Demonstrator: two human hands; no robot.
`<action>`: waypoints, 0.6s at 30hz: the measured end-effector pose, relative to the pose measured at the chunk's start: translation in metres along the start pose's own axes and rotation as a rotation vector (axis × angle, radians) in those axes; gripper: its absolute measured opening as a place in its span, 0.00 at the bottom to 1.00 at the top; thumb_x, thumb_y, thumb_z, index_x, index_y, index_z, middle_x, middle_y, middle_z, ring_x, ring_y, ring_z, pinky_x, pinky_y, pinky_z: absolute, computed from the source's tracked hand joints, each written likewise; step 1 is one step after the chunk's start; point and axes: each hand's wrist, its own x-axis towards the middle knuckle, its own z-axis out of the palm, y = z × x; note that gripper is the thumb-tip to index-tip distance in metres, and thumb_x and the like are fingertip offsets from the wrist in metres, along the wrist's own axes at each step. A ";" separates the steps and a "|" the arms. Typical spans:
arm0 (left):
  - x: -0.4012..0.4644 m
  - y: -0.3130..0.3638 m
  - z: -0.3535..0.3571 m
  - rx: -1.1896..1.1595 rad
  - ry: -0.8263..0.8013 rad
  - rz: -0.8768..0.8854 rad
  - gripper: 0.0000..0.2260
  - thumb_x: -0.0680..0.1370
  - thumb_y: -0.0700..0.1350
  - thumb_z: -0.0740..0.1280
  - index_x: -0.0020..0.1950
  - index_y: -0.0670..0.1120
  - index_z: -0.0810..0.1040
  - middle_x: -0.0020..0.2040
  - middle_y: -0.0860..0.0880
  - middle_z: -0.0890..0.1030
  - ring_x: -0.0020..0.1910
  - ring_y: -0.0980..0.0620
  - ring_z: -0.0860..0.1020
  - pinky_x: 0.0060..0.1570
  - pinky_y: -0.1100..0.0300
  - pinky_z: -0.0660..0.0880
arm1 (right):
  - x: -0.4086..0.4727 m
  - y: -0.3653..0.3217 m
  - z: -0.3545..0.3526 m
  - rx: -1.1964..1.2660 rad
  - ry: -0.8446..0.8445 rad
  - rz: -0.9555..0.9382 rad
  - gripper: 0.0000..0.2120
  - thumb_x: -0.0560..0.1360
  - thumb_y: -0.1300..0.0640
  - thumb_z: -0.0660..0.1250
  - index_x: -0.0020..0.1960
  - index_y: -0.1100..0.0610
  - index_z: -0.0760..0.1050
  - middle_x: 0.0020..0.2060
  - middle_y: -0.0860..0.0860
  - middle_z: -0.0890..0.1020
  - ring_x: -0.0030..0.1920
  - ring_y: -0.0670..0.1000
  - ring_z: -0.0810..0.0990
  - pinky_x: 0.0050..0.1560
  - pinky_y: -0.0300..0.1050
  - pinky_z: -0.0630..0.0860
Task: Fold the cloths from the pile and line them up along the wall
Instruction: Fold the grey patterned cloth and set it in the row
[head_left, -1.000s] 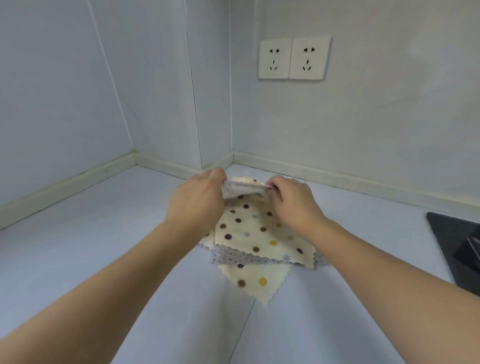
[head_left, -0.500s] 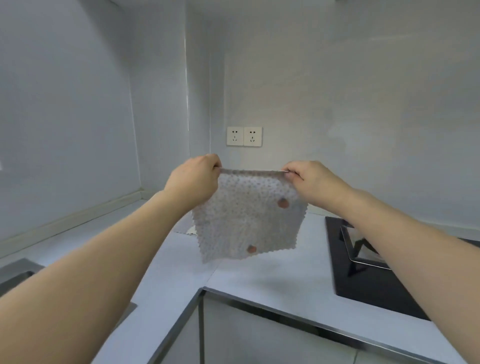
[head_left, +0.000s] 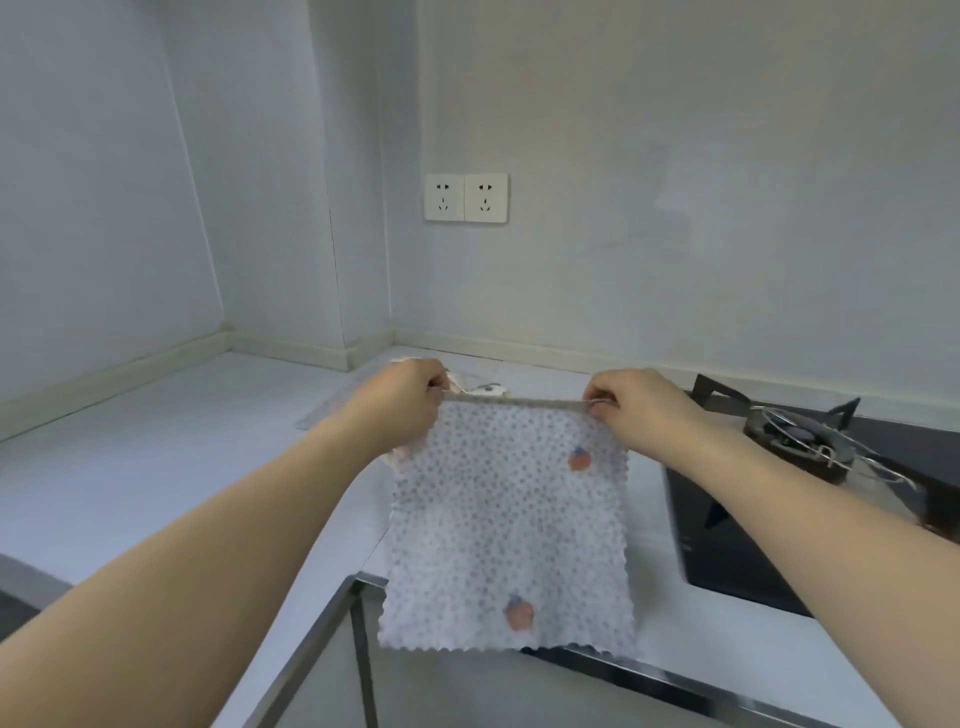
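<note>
pale walls (head_left: 675, 156), twin sockets (head_left: 466, 198), white counter (head_left: 130, 467).

Even, soft, cool-white light; source not visible. Faint shadows only. No harsh glare on wall (head_left: 675, 208). Wide-angle bending curves countertop (head_left: 130, 467) edges. Overall slightly soft; forearms at lower corners blurred, stretched.

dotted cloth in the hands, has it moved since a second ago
Yes. The dotted cloth was at the pile on the counter by the wall corner; now both hands hold it up by its top edge, hanging nearer the counter's front edge.
</note>
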 end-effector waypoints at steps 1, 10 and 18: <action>0.006 -0.004 0.009 -0.010 -0.007 -0.016 0.07 0.81 0.41 0.58 0.49 0.47 0.76 0.44 0.46 0.80 0.41 0.43 0.78 0.41 0.50 0.77 | 0.006 0.005 0.009 0.022 0.009 0.013 0.07 0.77 0.58 0.62 0.48 0.51 0.79 0.46 0.48 0.82 0.48 0.51 0.78 0.50 0.48 0.76; -0.042 -0.007 0.032 -0.172 -0.005 0.101 0.06 0.81 0.43 0.60 0.51 0.48 0.77 0.48 0.54 0.76 0.45 0.53 0.75 0.45 0.56 0.75 | -0.036 0.008 0.041 0.081 0.029 0.043 0.09 0.76 0.59 0.61 0.49 0.51 0.79 0.45 0.46 0.81 0.46 0.49 0.78 0.47 0.46 0.76; -0.127 -0.041 0.078 -0.137 -0.067 0.349 0.09 0.75 0.40 0.64 0.49 0.51 0.79 0.47 0.57 0.76 0.46 0.56 0.71 0.48 0.60 0.72 | -0.129 -0.002 0.092 0.025 -0.002 -0.017 0.09 0.74 0.61 0.62 0.50 0.54 0.79 0.49 0.46 0.78 0.53 0.49 0.73 0.54 0.42 0.70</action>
